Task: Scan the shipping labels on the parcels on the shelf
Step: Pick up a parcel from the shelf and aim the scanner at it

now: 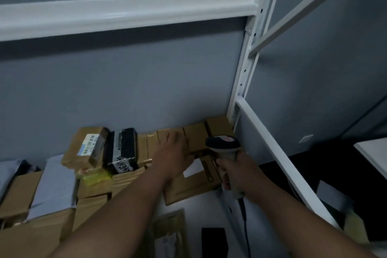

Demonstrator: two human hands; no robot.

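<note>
Right hand (234,174): grips scanner (225,146).
Left hand (173,153): fingers flat on flat parcel (194,182).
Progress: its label (191,168) unscanned, likely; others remain.

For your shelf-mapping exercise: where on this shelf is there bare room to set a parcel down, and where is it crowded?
Bare white shelf shows in front of the flat brown box, beside the scanner cable. The left and back are crowded: stacked cartons, a black parcel, grey mailers. The left hand rests on the back row.
</note>
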